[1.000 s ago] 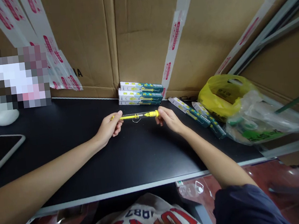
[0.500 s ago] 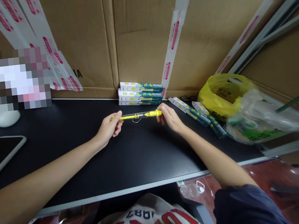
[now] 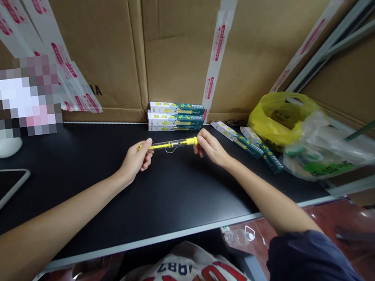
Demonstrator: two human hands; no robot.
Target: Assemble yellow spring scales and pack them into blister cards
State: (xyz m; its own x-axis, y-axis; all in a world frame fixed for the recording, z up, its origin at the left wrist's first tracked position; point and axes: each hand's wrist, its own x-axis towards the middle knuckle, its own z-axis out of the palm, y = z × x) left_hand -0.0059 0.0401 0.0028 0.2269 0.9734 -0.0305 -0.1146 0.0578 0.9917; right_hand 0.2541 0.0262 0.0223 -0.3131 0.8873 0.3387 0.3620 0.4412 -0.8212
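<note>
A slim spring scale (image 3: 174, 144), with a clear tube and yellow parts, is held level above the black table. My left hand (image 3: 139, 157) pinches its left end between thumb and fingers. On the other end, the fingers of my right hand (image 3: 210, 146) are closed around the yellow cap (image 3: 192, 141). A thin wire hook (image 3: 171, 151) shows just below the tube. Behind my hands, several printed boxes (image 3: 175, 117) picturing a similar yellow tube lie stacked. Two more such boxes (image 3: 238, 139) lie to the right of my right hand.
A yellow plastic bag (image 3: 269, 113) and a clear plastic bag (image 3: 331, 151) sit on the right. A phone-like device (image 3: 0, 193) and a white rounded object (image 3: 3, 147) lie left. Large taped cartons (image 3: 177, 47) rise behind the black table (image 3: 167, 197).
My right hand has moved slightly left with the yellow cap, which now sits closer against the clear tube. My left hand stays nearly where it was.
</note>
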